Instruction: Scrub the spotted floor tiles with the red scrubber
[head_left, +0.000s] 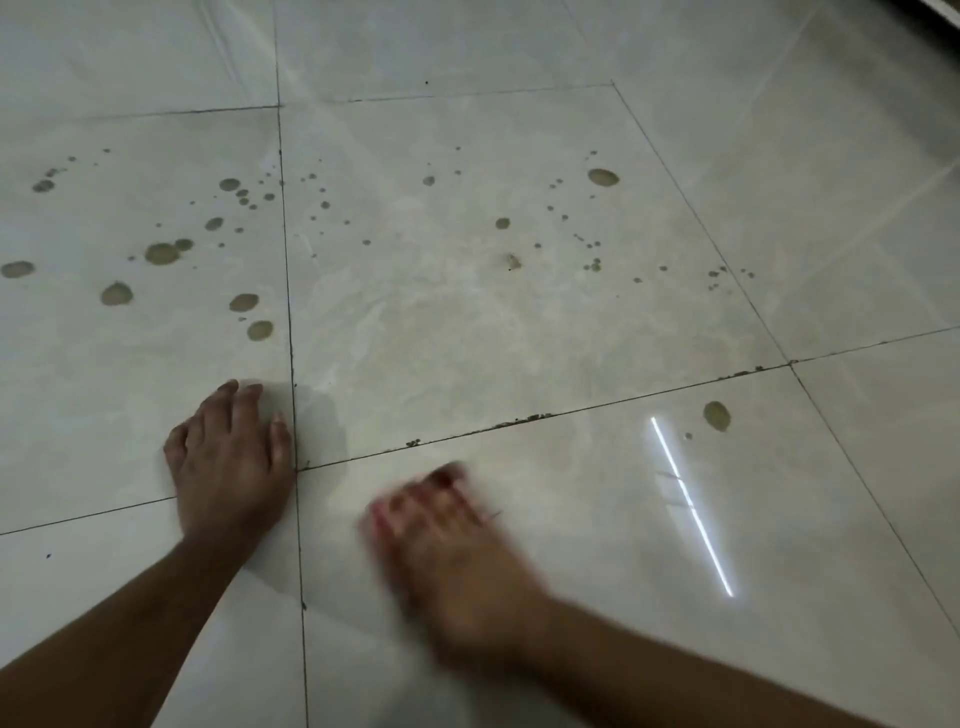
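Observation:
Glossy pale floor tiles (467, 322) carry many brown dried spots, the largest on the left tile (162, 253) and at the far right of the centre tile (602, 177). One more spot (717, 415) lies on the near right tile. My right hand (457, 561) is blurred with motion on the near tile and is closed over the red scrubber (441, 480), of which only red edges show between the fingers. My left hand (231, 462) rests flat on the floor by the grout cross, fingers spread, holding nothing.
Dark grout lines (291, 364) divide the tiles, with dirt crumbs along the line (530, 418) ahead of my right hand. A bright light streak (691, 504) reflects off the near right tile. A dark edge (935, 15) shows at the top right corner.

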